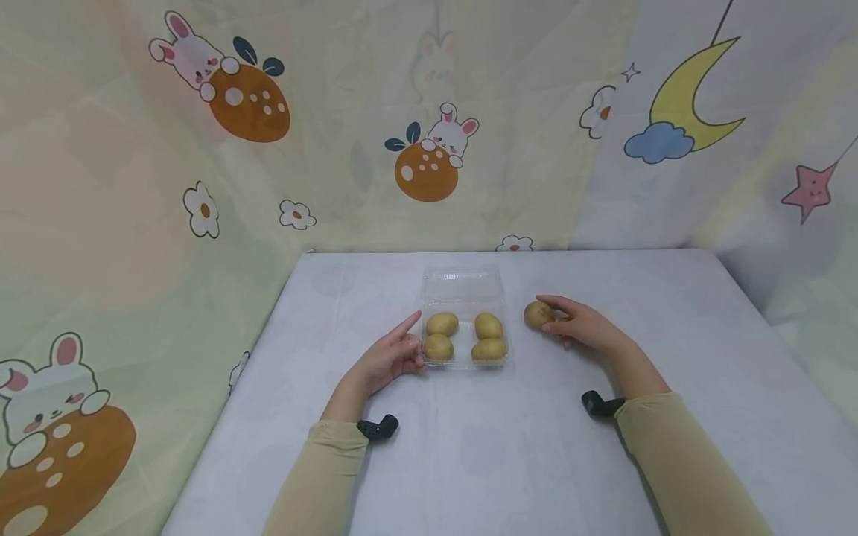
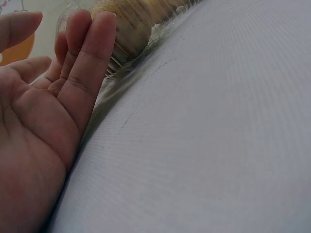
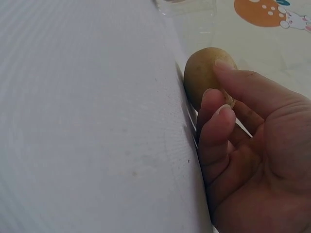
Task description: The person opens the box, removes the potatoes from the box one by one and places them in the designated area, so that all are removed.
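Observation:
A clear plastic clamshell box (image 1: pixel 468 365) lies on the table with its lid (image 1: pixel 462 283) folded back. Two potatoes, one of them the front-left potato (image 1: pixel 438 348), sit in its left side and two more, including the front-right potato (image 1: pixel 489 349), in its right. My left hand (image 1: pixel 392 357) is at the box's left edge, index finger extended along it and the other fingers loosely bent. To the right of the box, my right hand (image 1: pixel 579 324) holds another potato (image 1: pixel 538 315) between thumb and fingers, low at the table surface. The right wrist view shows the thumb on that potato (image 3: pixel 199 80).
A white cloth covers the table (image 1: pixel 469 454). Behind and at the sides hangs a printed curtain (image 1: pixel 348 112) with rabbits, flowers and a moon. Each wrist wears a black device, such as the left device (image 1: pixel 379 428).

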Demonstrator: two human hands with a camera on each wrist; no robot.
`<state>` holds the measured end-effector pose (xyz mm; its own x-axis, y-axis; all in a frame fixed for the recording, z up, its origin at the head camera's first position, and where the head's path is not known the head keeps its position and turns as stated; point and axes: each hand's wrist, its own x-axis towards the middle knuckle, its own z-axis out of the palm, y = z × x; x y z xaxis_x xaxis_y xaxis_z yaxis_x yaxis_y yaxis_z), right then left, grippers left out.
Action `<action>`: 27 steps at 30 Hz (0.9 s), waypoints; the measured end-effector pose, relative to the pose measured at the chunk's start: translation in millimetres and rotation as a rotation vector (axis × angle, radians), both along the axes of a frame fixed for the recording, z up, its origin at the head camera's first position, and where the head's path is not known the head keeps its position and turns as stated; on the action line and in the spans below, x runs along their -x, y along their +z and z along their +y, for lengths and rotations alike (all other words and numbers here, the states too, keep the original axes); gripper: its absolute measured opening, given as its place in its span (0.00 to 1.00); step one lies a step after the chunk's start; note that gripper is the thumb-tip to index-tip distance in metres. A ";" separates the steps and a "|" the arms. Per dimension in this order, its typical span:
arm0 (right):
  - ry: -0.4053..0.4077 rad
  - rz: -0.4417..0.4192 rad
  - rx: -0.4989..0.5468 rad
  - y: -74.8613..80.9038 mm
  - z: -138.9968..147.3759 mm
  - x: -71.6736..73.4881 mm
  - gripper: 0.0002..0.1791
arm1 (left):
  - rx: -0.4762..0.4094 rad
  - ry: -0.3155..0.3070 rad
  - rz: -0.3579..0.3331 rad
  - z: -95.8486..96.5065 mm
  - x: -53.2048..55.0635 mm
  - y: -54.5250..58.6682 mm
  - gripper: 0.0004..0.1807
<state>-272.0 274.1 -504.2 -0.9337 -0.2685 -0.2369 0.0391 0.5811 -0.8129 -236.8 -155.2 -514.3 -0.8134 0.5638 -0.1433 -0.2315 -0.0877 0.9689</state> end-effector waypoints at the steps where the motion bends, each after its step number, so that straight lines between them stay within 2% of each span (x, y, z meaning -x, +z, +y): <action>1: 0.001 -0.002 0.002 -0.3 0.1 -0.1 0.38 | 0.000 0.002 -0.004 0.0 0.1 -0.4 0.36; 17: -0.020 -0.031 0.039 3.7 -2.0 -0.3 0.39 | 0.008 0.012 -0.010 -0.9 0.9 -2.4 0.36; 27: -0.077 -0.044 0.163 3.9 2.8 2.8 0.39 | 0.015 0.024 -0.014 0.1 1.4 -2.1 0.36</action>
